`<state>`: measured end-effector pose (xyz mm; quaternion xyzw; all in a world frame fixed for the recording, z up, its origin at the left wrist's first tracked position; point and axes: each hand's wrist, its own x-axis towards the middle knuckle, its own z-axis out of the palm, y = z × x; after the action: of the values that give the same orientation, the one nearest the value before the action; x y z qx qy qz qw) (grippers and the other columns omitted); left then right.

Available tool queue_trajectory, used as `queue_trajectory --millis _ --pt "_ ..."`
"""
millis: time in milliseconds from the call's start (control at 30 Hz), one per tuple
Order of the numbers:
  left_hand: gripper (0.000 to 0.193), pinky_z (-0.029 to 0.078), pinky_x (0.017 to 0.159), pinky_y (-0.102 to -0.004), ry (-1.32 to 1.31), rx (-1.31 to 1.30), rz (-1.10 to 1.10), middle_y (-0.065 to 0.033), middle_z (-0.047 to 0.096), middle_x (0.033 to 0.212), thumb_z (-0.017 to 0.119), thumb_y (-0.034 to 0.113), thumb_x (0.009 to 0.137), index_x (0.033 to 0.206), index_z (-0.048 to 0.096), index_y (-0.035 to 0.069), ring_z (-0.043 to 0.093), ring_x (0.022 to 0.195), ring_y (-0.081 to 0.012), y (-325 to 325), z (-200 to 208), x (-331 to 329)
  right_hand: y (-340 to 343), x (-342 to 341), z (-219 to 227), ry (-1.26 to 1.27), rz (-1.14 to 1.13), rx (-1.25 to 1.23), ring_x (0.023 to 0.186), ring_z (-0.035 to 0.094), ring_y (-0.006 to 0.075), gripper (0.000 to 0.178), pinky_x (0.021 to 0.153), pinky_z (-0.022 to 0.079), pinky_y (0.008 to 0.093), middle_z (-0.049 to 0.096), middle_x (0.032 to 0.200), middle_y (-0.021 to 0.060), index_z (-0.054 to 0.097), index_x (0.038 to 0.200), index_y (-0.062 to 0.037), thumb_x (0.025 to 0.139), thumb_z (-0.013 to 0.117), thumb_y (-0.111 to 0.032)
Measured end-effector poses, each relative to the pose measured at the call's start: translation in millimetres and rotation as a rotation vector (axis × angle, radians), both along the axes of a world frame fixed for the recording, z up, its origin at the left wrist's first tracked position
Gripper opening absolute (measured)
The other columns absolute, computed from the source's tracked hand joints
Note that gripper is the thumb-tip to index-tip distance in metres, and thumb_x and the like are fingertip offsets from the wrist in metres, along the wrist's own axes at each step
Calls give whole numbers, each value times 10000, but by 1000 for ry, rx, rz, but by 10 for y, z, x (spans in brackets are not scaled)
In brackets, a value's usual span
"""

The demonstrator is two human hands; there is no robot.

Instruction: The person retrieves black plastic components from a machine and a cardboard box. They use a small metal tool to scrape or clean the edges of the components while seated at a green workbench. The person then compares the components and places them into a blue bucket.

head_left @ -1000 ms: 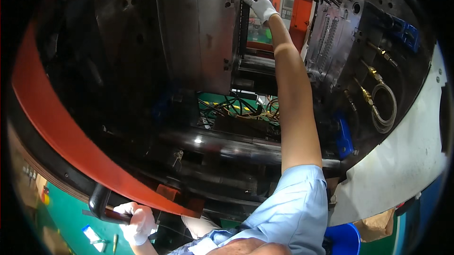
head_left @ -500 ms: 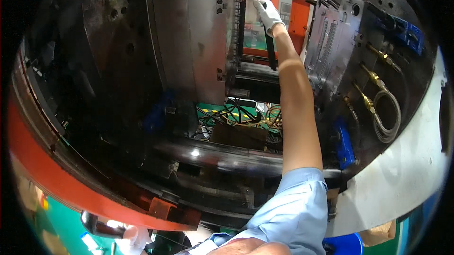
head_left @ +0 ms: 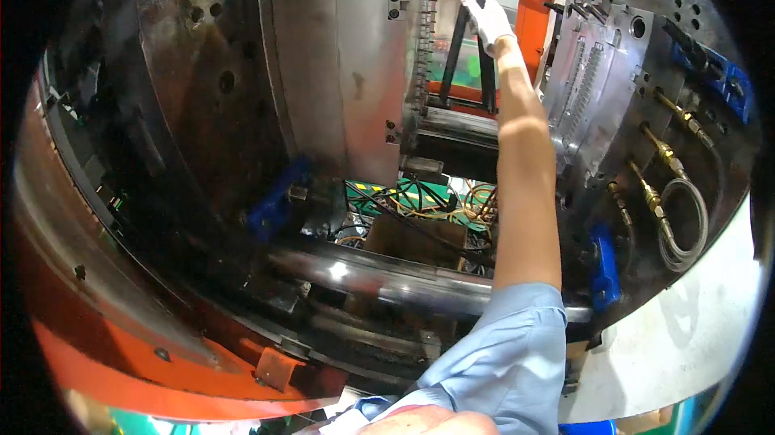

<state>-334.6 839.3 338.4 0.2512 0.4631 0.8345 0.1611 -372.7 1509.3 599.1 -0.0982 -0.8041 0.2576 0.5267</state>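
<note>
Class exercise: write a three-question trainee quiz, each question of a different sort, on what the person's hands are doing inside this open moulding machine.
1. True or false: the white-gloved right hand reaches up between the two grey steel mould halves.
2. Multiple choice: the right hand is at A) the coiled braided metal hose, B) the black moulded plastic strips hanging by the left mould face, C) the polished steel tie bar.
3. Fill in: the sleeve on the right arm is light ____.

Key: 1 true; 2 B; 3 blue. The left hand is out of view.
</note>
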Motion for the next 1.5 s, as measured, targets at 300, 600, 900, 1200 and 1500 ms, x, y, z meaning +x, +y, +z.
queue_trajectory --millis 300,600,900,1200,1500 --pt "307 391 374 -282 10 161 -163 -54 502 535 662 319 947 833 504 82 456 395 -164 -38 -118 118 -1112 1082 188 -139 83 -223 541 526 97 327 523 420 267 585 632 -7 687 853 -76 970 659 -379" --pt "570 434 481 -259 129 33 -504 -40 589 675 651 542 912 992 602 -20 545 531 -107 128 -259 727 -4152 3294 -219 -162 -233 -312 580 484 61 345 503 394 263 617 771 9 643 1202 -51 968 669 -303" --pt "237 420 553 -238 302 -231 -1042 4 556 794 582 266 1002 1097 500 64 492 627 -67 791 62 1981 -5822 5090 -658 68 -602 -333 928 624 144 367 818 496 255 676 1079 98 575 1319 -5 1038 548 -241" --pt "266 450 569 -320 306 10 -1380 -92 671 1002 498 291 1033 1160 502 58 563 680 -194 1384 -98 2824 -5651 5408 -1101 116 -474 -325 955 629 176 530 850 509 269 646 1107 140 501 1362 43 1024 570 -361" --pt "332 483 566 -493 1145 -81 -712 -173 592 683 536 347 1013 1033 487 19 634 629 -364 1355 276 2947 -5757 5448 -1289 -25 -534 -302 963 621 161 737 753 522 222 640 1083 134 450 1395 62 960 621 -509"
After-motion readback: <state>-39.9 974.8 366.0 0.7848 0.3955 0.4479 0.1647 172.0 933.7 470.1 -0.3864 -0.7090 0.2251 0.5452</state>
